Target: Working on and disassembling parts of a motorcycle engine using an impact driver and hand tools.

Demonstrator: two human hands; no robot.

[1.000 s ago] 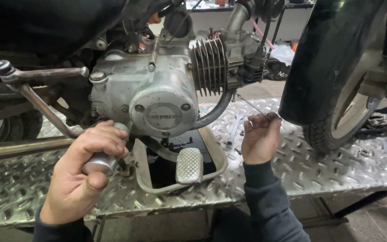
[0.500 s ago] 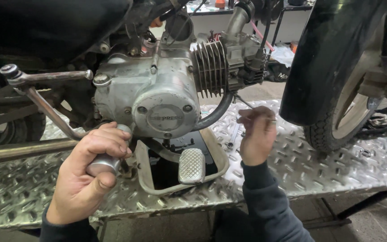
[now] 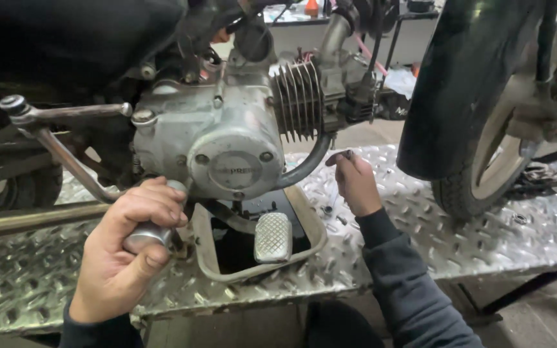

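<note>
At the upper left of the frame a kick-start lever (image 3: 59,138) juts from the motorcycle, untouched; below it, at lower left, the left hand (image 3: 120,254) is wrapped tight around a metal tool handle (image 3: 153,229), its grip pressed together on the handle, which points up toward the underside of the engine case (image 3: 224,151); what the tool's tip meets is hidden behind the fingers. In the middle, a drain pan (image 3: 259,267) sits on the diamond-plate counter (image 3: 420,238) directly under the engine, with dark liquid already lying in it, so draining looks at least under way; a foot pedal (image 3: 272,235) hangs over the pan. Right of centre the right hand (image 3: 356,180) pinches a small dark part (image 3: 340,156) between fingertips, held just beside the curved exhaust pipe (image 3: 307,164); I cannot tell what the part is. A few small pieces lie loose on the counter by that wrist, so refitting appears undone; at the far right stands the front wheel (image 3: 478,122).
</note>
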